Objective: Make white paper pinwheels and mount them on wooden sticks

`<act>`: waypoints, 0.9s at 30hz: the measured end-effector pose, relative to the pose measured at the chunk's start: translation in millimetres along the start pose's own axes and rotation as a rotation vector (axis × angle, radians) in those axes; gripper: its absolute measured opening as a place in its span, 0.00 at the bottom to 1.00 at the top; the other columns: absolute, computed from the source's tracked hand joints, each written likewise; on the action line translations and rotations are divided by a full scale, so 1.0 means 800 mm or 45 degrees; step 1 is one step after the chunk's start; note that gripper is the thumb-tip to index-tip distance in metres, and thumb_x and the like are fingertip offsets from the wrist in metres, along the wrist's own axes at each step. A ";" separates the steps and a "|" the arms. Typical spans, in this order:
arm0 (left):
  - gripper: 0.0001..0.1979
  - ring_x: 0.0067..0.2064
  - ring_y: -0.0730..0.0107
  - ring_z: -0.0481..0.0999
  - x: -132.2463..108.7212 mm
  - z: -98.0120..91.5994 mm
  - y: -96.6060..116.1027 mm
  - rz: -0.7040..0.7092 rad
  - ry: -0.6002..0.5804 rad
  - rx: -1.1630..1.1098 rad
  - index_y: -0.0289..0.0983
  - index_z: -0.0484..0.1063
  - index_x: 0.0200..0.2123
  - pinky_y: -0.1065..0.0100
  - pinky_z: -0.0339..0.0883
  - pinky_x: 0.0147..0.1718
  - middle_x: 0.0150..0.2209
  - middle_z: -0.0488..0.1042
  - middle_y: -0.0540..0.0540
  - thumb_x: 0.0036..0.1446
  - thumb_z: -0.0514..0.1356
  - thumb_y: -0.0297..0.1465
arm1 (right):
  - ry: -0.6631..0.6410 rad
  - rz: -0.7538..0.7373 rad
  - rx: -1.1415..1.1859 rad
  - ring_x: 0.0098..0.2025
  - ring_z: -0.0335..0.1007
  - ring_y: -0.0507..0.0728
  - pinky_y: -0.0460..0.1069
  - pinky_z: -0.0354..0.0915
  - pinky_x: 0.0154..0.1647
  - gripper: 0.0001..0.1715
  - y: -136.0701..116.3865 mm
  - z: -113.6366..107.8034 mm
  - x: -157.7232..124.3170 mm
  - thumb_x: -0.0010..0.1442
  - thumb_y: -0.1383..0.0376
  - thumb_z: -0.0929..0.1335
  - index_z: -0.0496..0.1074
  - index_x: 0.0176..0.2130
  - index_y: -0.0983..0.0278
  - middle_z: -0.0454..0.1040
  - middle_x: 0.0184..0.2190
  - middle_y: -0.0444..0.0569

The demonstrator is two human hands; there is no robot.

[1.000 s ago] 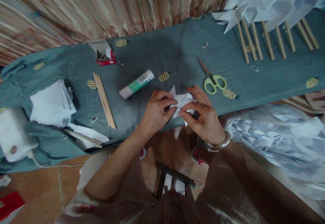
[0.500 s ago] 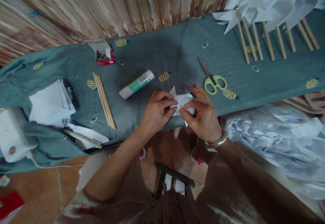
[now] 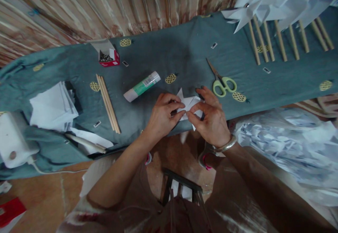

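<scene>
A small white paper pinwheel (image 3: 188, 102) with folded, pointed blades lies between my hands at the table's front edge. My left hand (image 3: 165, 115) pinches its left side between thumb and fingers. From the right, my right hand (image 3: 210, 116) grips the paper, its thumb and index finger meeting near the middle; part of the paper is hidden under these fingers. A green and white glue stick (image 3: 142, 86) lies just beyond my left hand. Scissors with light green handles (image 3: 224, 85) rest beyond my right hand, blades pointing away.
Several finished pinwheels on sticks (image 3: 280, 7) lie at the far right. On the left are wooden sticks (image 3: 107, 104), a paper stack (image 3: 52, 108), an open red box of metal pins (image 3: 109, 59) and a white power adapter (image 3: 14, 141). A plastic bag of paper pieces (image 3: 277, 148) stands at right.
Both hands keep hold of the paper pinwheel in nearly the same spot. My right thumb and index finger have shifted slightly at its middle. The view has moved a little.
</scene>
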State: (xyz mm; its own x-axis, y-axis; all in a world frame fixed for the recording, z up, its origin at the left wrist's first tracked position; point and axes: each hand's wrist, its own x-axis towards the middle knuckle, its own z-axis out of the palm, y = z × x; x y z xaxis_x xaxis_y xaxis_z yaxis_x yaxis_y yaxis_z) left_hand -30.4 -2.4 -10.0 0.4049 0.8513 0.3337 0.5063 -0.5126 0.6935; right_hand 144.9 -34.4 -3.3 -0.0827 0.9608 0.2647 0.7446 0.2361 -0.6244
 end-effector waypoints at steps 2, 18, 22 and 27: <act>0.05 0.44 0.64 0.72 0.000 0.001 -0.001 0.002 0.002 -0.002 0.37 0.78 0.37 0.60 0.68 0.45 0.39 0.75 0.45 0.55 0.65 0.29 | -0.003 0.001 -0.004 0.66 0.56 0.68 0.66 0.55 0.64 0.07 0.001 0.000 0.000 0.55 0.63 0.70 0.73 0.28 0.62 0.68 0.59 0.54; 0.07 0.44 0.65 0.72 0.001 -0.005 0.004 0.008 -0.028 -0.017 0.37 0.78 0.36 0.60 0.67 0.45 0.40 0.74 0.44 0.60 0.59 0.28 | -0.037 0.031 0.044 0.66 0.56 0.69 0.68 0.56 0.63 0.09 -0.008 -0.010 -0.005 0.54 0.59 0.72 0.74 0.29 0.62 0.68 0.60 0.53; 0.07 0.44 0.65 0.72 0.001 -0.004 0.002 -0.009 -0.031 -0.011 0.39 0.78 0.36 0.60 0.67 0.46 0.40 0.75 0.45 0.60 0.59 0.27 | -0.065 0.046 0.102 0.67 0.55 0.68 0.67 0.55 0.63 0.08 -0.008 -0.011 -0.005 0.55 0.59 0.72 0.75 0.29 0.61 0.67 0.61 0.50; 0.06 0.44 0.65 0.72 0.000 -0.002 0.000 -0.020 -0.026 -0.007 0.39 0.78 0.37 0.60 0.68 0.45 0.41 0.75 0.46 0.56 0.62 0.26 | -0.088 0.072 0.122 0.67 0.54 0.67 0.67 0.53 0.64 0.07 -0.011 -0.009 -0.004 0.56 0.60 0.70 0.75 0.29 0.61 0.65 0.62 0.49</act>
State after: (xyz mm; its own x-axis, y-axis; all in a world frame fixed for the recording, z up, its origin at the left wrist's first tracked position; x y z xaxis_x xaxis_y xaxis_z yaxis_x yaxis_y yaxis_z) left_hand -31.5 -2.0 -9.2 0.4126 0.8568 0.3094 0.5085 -0.4984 0.7021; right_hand 143.9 -40.7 6.7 -0.0906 0.9799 0.1775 0.6827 0.1909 -0.7053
